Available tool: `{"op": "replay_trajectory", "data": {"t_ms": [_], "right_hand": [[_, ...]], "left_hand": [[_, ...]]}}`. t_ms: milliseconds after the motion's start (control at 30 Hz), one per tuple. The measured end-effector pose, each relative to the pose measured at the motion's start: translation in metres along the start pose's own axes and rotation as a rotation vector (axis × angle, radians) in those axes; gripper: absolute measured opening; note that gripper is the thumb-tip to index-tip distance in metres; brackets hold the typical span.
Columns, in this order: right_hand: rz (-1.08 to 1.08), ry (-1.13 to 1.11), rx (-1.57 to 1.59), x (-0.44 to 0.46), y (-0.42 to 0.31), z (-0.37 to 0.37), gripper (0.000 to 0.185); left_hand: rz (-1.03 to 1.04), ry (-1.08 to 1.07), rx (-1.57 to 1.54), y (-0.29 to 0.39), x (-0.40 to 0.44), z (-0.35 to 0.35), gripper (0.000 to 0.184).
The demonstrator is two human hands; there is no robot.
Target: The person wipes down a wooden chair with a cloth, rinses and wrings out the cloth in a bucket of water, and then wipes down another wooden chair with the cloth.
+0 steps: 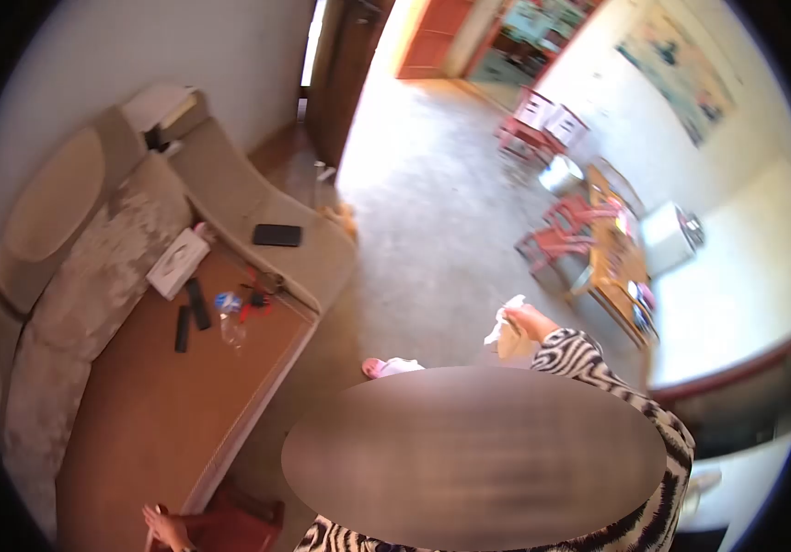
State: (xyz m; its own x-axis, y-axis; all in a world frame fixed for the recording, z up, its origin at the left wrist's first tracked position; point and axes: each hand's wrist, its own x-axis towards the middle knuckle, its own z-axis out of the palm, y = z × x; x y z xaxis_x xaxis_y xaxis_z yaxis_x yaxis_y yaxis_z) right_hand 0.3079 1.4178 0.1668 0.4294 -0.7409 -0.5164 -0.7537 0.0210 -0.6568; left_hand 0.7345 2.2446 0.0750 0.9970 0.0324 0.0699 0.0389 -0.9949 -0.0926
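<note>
In the head view my right hand [531,322], coming out of a zebra-striped sleeve, has its fingers closed on a crumpled white-and-tan thing [510,342] above the floor. Its exact kind is too blurred to tell. Down at the lower left edge, my left hand [167,530] grips the edge of a dark red wooden chair [234,524], beside the sofa's front. Part of that hand is cut off by the frame. A large blurred oval hides the area between the two hands.
A beige sofa with a brown seat [138,423] carries a tissue box [177,264], two black remotes [197,304], a clear bottle [232,327] and a black phone [277,235]. A pink-and-white thing [393,368] lies on the floor. Red chairs [556,239] stand by a wooden table [618,267].
</note>
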Motion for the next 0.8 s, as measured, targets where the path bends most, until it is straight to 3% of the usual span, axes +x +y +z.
{"op": "replay_trajectory", "data": {"t_ms": [33, 67, 100, 133, 267, 333, 433, 500, 533, 800], "right_hand": [[0.210, 0.060, 0.135, -0.015, 0.000, 0.012, 0.034], [0.233, 0.092, 0.146, -0.027, 0.010, 0.016, 0.034], [0.281, 0.094, 0.160, -0.036, 0.021, 0.021, 0.035], [0.340, 0.081, 0.162, -0.028, 0.013, 0.009, 0.037], [0.303, 0.119, 0.176, -0.078, -0.033, 0.031, 0.040], [0.313, 0.092, 0.202, -0.073, -0.014, 0.035, 0.042], [0.327, 0.085, 0.275, -0.077, -0.001, 0.044, 0.044], [0.328, 0.104, 0.373, -0.082, 0.004, 0.055, 0.043], [0.359, 0.102, 0.376, -0.085, 0.003, 0.058, 0.042], [0.353, -0.046, 0.480, -0.022, 0.090, 0.034, 0.041]], "left_hand": [[0.088, 0.211, 0.179, -0.040, 0.016, 0.049, 0.045], [0.127, 0.207, 0.165, -0.040, 0.027, 0.045, 0.045], [0.045, -0.162, 0.146, -0.035, 0.027, 0.016, 0.049], [-0.050, -0.545, 0.148, 0.006, 0.025, -0.029, 0.053], [-0.129, -0.648, -0.149, 0.192, -0.052, -0.147, 0.051], [-0.200, -0.706, -0.335, 0.283, -0.106, -0.204, 0.050], [-0.328, -0.784, -0.635, 0.368, -0.164, -0.238, 0.049], [-0.378, -0.721, -0.898, 0.357, -0.213, -0.090, 0.047], [-0.288, -0.820, -0.829, 0.354, -0.213, -0.080, 0.052], [0.124, -0.919, -0.402, 0.417, -0.227, -0.033, 0.050]]}}
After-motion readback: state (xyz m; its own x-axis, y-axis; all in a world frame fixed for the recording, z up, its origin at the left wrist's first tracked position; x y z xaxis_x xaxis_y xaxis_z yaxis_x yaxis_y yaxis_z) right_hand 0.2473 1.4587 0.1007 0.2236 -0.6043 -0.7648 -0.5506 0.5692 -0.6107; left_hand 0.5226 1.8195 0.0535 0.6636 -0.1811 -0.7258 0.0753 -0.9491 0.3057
